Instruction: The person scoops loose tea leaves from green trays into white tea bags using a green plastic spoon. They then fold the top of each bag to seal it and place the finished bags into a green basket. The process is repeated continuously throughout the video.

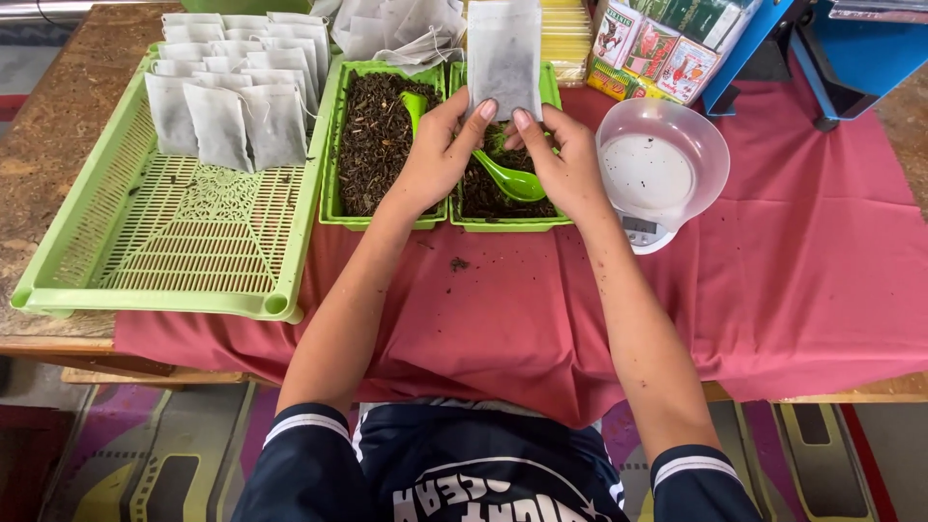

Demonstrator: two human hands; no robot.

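A filled white tea bag (504,58) is held upright at upper centre, its bottom edge pinched between the left hand (437,155) and right hand (561,159), fingers pressed together on it; filling looks finished, setting it down likely next. Below sit two green tea trays (333,145), a green scoop (512,181); the slatted tray (164,280) at left has open room, the scale bowl (662,159) crowds the right.

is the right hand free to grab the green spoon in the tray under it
Probably not at once. The right hand and the left hand both pinch the bottom edge of a white filter bag. The green spoon lies uncovered in the tea tray right beneath, so letting go of the bag would likely suffice.
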